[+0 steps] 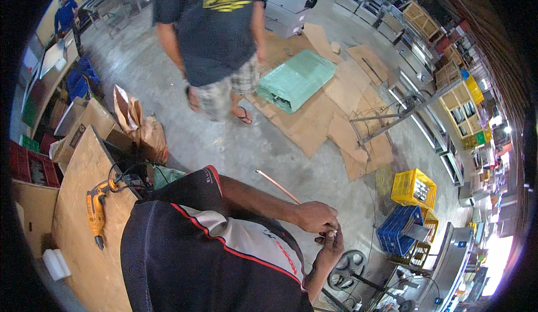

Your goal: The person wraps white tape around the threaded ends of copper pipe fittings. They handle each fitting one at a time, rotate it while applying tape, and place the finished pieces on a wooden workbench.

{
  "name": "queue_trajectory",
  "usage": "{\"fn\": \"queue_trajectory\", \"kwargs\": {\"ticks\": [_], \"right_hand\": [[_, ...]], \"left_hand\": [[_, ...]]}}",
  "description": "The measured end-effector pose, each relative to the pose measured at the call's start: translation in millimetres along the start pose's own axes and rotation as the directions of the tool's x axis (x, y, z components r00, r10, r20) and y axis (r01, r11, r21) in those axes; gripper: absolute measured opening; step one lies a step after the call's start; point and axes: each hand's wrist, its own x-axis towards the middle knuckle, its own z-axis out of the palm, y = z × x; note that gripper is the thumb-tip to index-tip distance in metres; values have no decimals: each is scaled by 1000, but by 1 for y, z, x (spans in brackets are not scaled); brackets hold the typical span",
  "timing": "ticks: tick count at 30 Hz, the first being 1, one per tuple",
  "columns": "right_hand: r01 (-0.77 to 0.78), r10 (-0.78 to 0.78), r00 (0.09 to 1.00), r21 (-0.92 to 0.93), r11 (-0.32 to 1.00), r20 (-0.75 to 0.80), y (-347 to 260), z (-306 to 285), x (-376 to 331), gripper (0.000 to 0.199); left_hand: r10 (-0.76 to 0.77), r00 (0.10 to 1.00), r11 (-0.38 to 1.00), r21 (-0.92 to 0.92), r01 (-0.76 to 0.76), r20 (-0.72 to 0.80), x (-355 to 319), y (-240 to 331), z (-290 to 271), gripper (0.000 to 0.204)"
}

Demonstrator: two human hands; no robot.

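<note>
My left hand [315, 216] is closed, with a thin copper-coloured tube [279, 186] running into it from the upper left. The tube's far end is pale and sticks out over the concrete floor. My right hand [332, 247] meets the left one, its thumb and fingers pinched together at the left fingertips. Something small and whitish shows between the fingertips, too small to name. The tube's near end is hidden by my hands. To the left, an orange corded drill [96, 211] lies on a wooden tabletop [81, 169], away from both hands.
A person in a dark shirt [210, 37] stands ahead, near a green wrapped package [297, 79] on flattened cardboard [302, 127]. Yellow [413, 188] and blue crates [397, 230] are at right. Beside my right hand is a dark spoked wheel [347, 268]. Another person [66, 14] is far left.
</note>
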Motion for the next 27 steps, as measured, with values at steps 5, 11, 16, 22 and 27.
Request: {"fn": "queue_trajectory", "kwargs": {"ticks": [5, 11, 16, 22, 27], "right_hand": [[-68, 77, 990, -72, 995, 117, 4, 18, 18, 30], [-229, 259, 948, -169, 959, 186, 56, 34, 31, 24], [-119, 191, 959, -317, 941, 210, 63, 57, 32, 23], [131, -28, 918, -235, 963, 396, 2, 63, 25, 21], [43, 55, 939, -274, 961, 341, 32, 60, 41, 25]], "left_hand": [[-22, 988, 999, -26, 18, -151, -12, -44, 19, 23], [-211, 964, 961, -215, 174, -160, -41, -71, 19, 20], [-116, 865, 983, 69, 171, -488, -48, -143, 65, 23], [-637, 707, 687, 190, 701, -306, -128, -226, -56, 23], [-417, 733, 881, -42, 471, -538, -107, -185, -86, 30]]}}
